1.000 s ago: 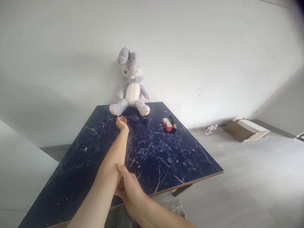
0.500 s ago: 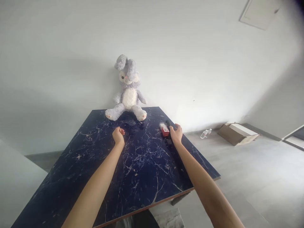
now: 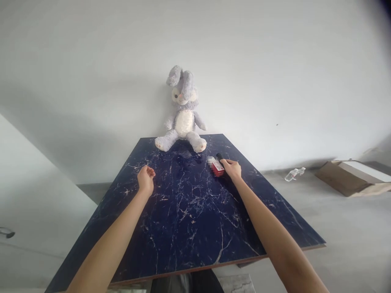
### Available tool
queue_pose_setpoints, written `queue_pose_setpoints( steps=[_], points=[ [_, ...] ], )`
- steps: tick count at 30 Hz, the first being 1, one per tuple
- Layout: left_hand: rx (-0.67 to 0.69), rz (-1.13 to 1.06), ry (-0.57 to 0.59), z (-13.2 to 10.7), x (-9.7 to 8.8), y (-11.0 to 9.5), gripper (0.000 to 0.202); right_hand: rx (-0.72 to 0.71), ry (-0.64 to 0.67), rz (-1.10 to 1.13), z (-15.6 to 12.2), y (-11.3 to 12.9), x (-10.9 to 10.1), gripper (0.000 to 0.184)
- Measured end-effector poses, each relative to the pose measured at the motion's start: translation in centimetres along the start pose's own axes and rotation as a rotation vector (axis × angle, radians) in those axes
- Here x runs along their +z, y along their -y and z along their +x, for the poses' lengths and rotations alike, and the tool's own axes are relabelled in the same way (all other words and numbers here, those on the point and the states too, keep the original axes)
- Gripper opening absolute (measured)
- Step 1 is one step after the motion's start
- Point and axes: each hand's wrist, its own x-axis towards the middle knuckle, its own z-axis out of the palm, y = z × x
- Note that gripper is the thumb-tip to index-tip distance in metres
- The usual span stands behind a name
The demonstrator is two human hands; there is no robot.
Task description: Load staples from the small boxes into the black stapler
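My right hand (image 3: 232, 168) is closed around a slim black object (image 3: 219, 156), whose rounded end sticks out past the fingers. Its kind is hard to make out, since the hand covers most of it. Just left of those fingers a small red and white box (image 3: 218, 169) lies on the dark blue marbled table (image 3: 189, 228); part of the box is blurred out. My left hand (image 3: 146, 179) is over the left part of the table, its fingers curled in loosely, with nothing visible in them.
A grey plush rabbit (image 3: 184, 118) sits at the table's far edge against the white wall (image 3: 259, 73). On the floor to the right are a clear plastic bottle (image 3: 293, 175) and a brown cardboard box (image 3: 339, 179). A black thing (image 3: 9, 235) shows at the far left.
The view has swung left, so the table and rabbit appear further right. My left hand has shifted left across the table and its fingers show more. The right hand stays beside the box.
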Motion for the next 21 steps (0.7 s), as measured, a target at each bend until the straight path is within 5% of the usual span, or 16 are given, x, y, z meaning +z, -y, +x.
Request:
queue_pose_setpoints(
  steps=[6, 13, 17, 21],
  points=[
    [-0.032, -0.016, 0.013, 0.2, -3.7, -2.4, 0.023, -0.093, 0.159, 0.055, -3.7, 4.3, 6.0, 0.044],
    [-0.023, 0.052, 0.064, 0.0, -5.7, -2.9, 0.024, -0.22, 0.361, 0.183, -10.4, 11.2, 14.2, 0.044],
    [0.046, 0.142, 0.027, 0.6, -5.9, -2.8, 0.027, -0.197, 0.406, 0.21, -15.2, 15.0, 18.9, 0.051],
    [0.149, 0.274, -0.026, 1.3, -6.6, -2.6, 0.029, -0.324, 0.329, 0.152, -17.3, 16.4, 21.9, 0.069]
  ],
)
